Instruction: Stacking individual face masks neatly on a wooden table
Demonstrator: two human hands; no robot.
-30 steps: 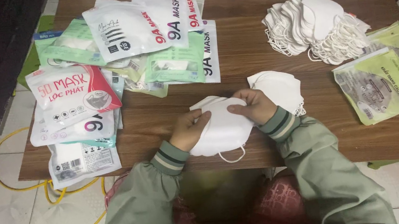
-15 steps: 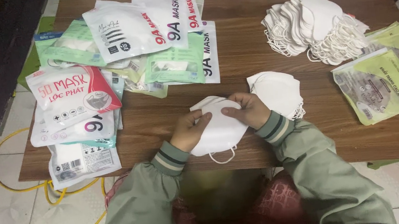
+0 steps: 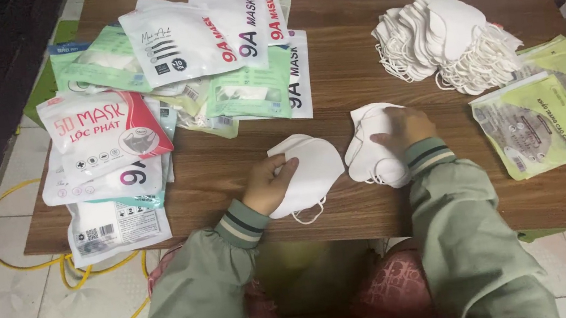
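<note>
While the left hand (image 3: pixel 268 183) grips a folded mask (image 3: pixel 310 170) at the counter's (image 3: pixel 345 78) near edge, the right hand (image 3: pixel 403 128) rests open on a small mask stack (image 3: pixel 369 147), just right of it, nearer.

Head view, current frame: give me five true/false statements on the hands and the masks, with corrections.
1. The left hand holds a folded white mask. True.
2. The right hand is lifted clear of the table. False: it rests on a small stack of white masks on the wooden table.
3. The big pile of loose white masks lies at the far right of the table. True.
4. The green-labelled packets lie to the left of the hands. False: they lie at the right edge; the printed mask packages are on the left.
5. Both hands grip the same mask. False: each hand is on a different one.
</note>
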